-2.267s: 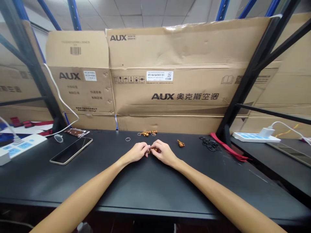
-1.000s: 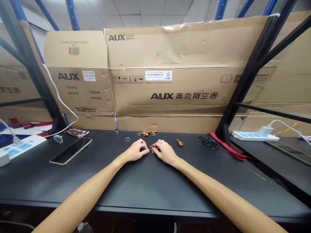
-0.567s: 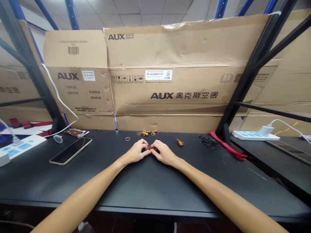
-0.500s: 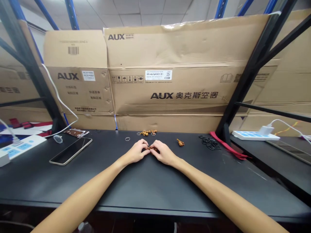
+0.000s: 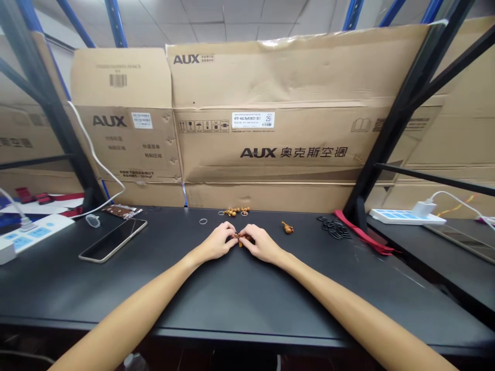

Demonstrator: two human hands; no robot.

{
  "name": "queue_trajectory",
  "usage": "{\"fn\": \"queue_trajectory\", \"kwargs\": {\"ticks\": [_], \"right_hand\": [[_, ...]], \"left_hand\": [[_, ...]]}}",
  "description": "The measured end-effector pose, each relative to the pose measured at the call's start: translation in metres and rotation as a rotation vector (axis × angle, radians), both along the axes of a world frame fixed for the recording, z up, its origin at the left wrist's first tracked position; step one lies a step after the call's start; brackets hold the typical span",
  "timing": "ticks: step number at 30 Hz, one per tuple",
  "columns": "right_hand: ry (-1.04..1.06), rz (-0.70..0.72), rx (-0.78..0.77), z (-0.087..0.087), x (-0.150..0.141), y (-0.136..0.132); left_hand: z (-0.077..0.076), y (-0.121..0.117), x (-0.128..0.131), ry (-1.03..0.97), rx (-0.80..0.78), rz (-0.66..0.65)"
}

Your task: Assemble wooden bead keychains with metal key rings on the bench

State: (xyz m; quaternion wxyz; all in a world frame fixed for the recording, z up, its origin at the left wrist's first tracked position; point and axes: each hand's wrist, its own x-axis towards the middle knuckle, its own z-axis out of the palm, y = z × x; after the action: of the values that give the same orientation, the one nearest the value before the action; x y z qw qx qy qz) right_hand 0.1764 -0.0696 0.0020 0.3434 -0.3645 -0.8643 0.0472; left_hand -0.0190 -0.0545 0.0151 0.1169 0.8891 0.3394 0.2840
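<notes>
My left hand (image 5: 219,241) and my right hand (image 5: 258,242) meet above the middle of the table, fingertips pinched close together. Between them is a small brown pendant (image 5: 240,244), mostly covered by the fingers, with an orange-yellow end poking out below. A similar brown gourd-like pendant (image 5: 287,228) lies to the right of my right hand. Beyond the fingers rests a small cluster of brown beaded pendants (image 5: 232,212) with metal rings beside them. One loose metal key ring (image 5: 203,221) lies to the left of that cluster.
A phone (image 5: 114,240) and a power strip (image 5: 34,234) lie on the left of the black table (image 5: 232,304). Black rings (image 5: 335,228) and a red strap (image 5: 365,237) lie right, by a dark metal post. Cardboard (image 5: 263,129) stands along the back.
The piece between my fingertips has turned a little, and its orange-yellow end now shows below them. Both hands stay in nearly the same place.
</notes>
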Motion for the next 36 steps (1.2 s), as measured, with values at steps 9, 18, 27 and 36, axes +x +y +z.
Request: {"fn": "queue_trajectory", "kwargs": {"ticks": [9,18,27,36], "right_hand": [[0.033,-0.116,-0.064,-0.0018,0.0029,0.0052],[0.006,-0.238,-0.059,-0.002,0.0037,0.0056],[0.02,-0.04,-0.037,0.001,0.0025,0.0022],[-0.049,-0.323,-0.076,0.0026,0.0016,0.0035]], "left_hand": [[-0.0001,-0.0023,0.0015,0.01,0.005,-0.007],[0.001,-0.0032,0.0019,0.019,0.026,-0.036],[-0.0045,-0.0012,0.0015,0.0,0.026,-0.021],[0.0012,-0.0008,0.0013,0.0,0.03,-0.052]]}}
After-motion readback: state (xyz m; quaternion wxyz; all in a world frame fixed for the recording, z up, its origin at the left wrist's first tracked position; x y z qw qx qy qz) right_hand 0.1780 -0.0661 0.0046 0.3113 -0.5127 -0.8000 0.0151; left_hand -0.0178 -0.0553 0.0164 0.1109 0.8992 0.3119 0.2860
